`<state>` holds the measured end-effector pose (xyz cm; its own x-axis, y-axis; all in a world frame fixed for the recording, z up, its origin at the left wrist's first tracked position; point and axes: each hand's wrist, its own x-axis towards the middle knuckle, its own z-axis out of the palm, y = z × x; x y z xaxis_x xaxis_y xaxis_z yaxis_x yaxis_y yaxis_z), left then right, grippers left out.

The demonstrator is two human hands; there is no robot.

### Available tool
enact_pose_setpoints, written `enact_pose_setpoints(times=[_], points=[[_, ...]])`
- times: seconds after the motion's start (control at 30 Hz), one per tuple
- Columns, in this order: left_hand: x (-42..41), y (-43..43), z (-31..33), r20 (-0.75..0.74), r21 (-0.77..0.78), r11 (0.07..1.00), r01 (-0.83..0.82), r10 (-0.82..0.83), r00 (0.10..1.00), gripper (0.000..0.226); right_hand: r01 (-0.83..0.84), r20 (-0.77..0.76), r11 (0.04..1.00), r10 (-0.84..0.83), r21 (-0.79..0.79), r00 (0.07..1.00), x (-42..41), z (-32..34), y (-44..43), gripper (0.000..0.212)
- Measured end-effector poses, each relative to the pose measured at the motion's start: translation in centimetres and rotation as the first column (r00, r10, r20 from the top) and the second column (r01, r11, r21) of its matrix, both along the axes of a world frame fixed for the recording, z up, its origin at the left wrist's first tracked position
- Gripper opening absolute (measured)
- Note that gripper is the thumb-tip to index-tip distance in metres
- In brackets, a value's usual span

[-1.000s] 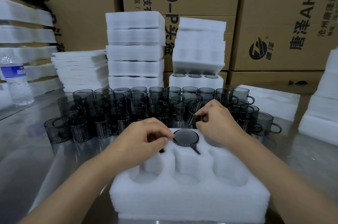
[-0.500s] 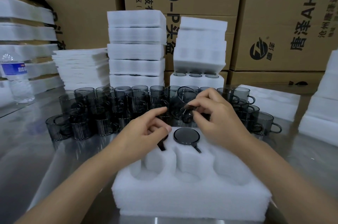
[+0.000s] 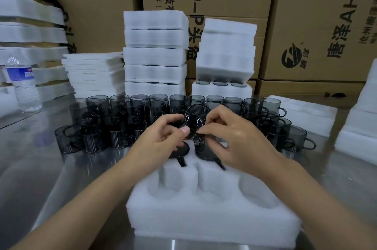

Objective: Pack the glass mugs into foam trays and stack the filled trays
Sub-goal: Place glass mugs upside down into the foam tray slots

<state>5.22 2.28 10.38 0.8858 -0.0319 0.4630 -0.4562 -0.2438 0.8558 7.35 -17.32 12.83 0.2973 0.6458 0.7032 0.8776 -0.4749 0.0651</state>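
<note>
Holding one dark glass mug [image 3: 194, 121] in both hands, tilted so a round end faces the camera, just above the far row of the foam tray [image 3: 204, 221]. Pinching its left edge with left hand [image 3: 161, 139], thumb in front and fingers behind. Gripping its lower right side with right hand [image 3: 236, 141], fingers curled round it. Can't tell whether mouth or base faces the camera. Got two more seated in the tray's far row: far-left mug [image 3: 180, 150] and far-middle mug [image 3: 206, 152], both upright, handles dropped into the slits pointing toward the near row. Can't see the far-right pocket, hidden behind the right hand. Showing only white foam in the near-middle and near-right pockets. Sitting on a shiny metal table [image 3: 30, 178], tray close to the near edge. Seeing loose mugs [image 3: 114, 125] bunched upright in rows just behind the tray, touching each other. Further back: left stack [image 3: 155, 56] and right stack [image 3: 226, 53] of foam trays side by side, dark rims visible in the right stack's bottom tray. Also flat foam sheets [image 3: 93, 74] piled left of those, water bottle [image 3: 22, 86] at far left, cardboard boxes [image 3: 318, 15] along the back.
</note>
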Motion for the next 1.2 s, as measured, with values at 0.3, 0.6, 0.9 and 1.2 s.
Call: enact_pose_setpoints(times=[0.3,0.6,0.9,1.2], points=[[0.39,0.25,-0.44,-0.02,0.012,1.0,-0.004,0.004,1.0,0.033,-0.001,0.006,0.996,0.001,0.087,1.0,0.28,-0.35,0.12,0.017],[0.7,0.36,-0.52,0.001,0.037,0.999,-0.015,0.015,1.0,0.027,0.11,-0.124,0.98,-0.09,0.168,0.988,0.44,-0.55,-0.04,0.052],[0.74,0.38,-0.59,-0.013,0.04,0.999,-0.033,0.033,0.999,0.024,0.152,-0.146,0.983,-0.137,0.101,0.98,0.53,-0.6,0.03,0.06],[0.78,0.28,-0.32,-0.03,-0.009,1.0,-0.017,0.016,0.999,0.018,0.154,-0.153,0.984,-0.139,0.092,0.978,0.54,-0.63,-0.08,0.06]])
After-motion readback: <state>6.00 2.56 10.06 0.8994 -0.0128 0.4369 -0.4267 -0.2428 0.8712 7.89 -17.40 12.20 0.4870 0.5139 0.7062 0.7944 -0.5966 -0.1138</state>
